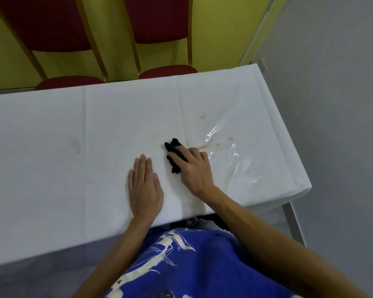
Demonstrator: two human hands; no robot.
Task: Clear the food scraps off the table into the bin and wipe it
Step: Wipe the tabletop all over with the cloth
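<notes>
Now the right hand [193,168] presses a black cloth [174,154] down on the white table [52,158], fingers curled over it. Just beside it, the left hand [144,190] lies flat, fingers together. Brown stains [205,145] sit near the cloth.

No words, labels, brands or numbers can be read here (the blue shirt [192,265] carries only a white drawn pattern, no letters).
</notes>
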